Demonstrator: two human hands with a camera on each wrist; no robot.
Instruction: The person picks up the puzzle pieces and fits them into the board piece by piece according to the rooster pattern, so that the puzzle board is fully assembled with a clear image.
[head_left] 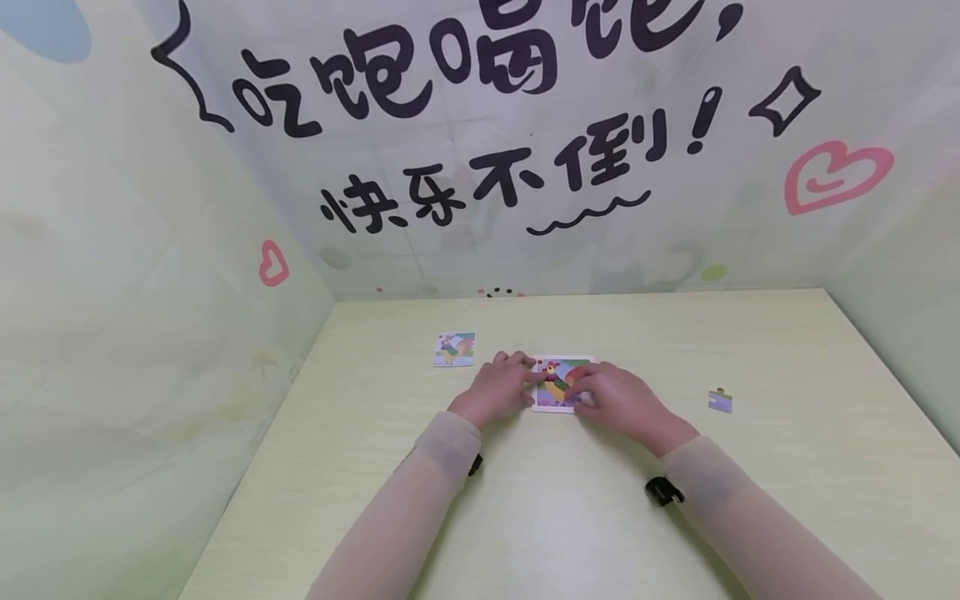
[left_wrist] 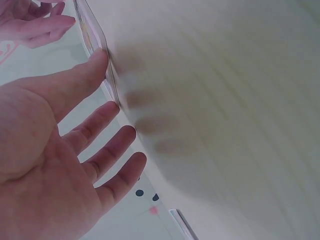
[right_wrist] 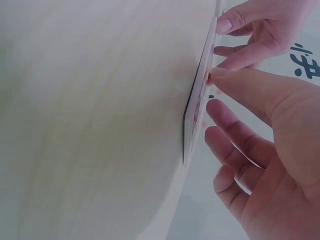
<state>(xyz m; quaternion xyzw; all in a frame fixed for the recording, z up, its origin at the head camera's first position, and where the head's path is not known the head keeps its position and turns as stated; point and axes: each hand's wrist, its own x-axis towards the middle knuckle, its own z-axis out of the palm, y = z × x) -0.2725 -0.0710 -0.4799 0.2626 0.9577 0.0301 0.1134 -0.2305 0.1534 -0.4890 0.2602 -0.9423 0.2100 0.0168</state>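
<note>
A small jigsaw puzzle in a white-rimmed tray (head_left: 564, 409) lies on the table, its picture a colourful bird-like animal. At its left side my left hand (head_left: 501, 387) keeps its fingers mostly straight; the thumb (left_wrist: 95, 65) touches the tray's near edge and a finger reaches over the picture. From the right, my right hand (head_left: 618, 398) leans over the puzzle, thumb (right_wrist: 235, 82) and forefinger on its face, the other fingers loosely bent. Whether a piece sits under those fingertips is hidden. One loose puzzle piece (head_left: 721, 401) lies farther right.
A square picture card (head_left: 454, 349) with a similar animal lies at the back left of the table (head_left: 555, 517). Behind the table stands a fabric wall (head_left: 450, 258) with black lettering, and fabric panels rise at both sides.
</note>
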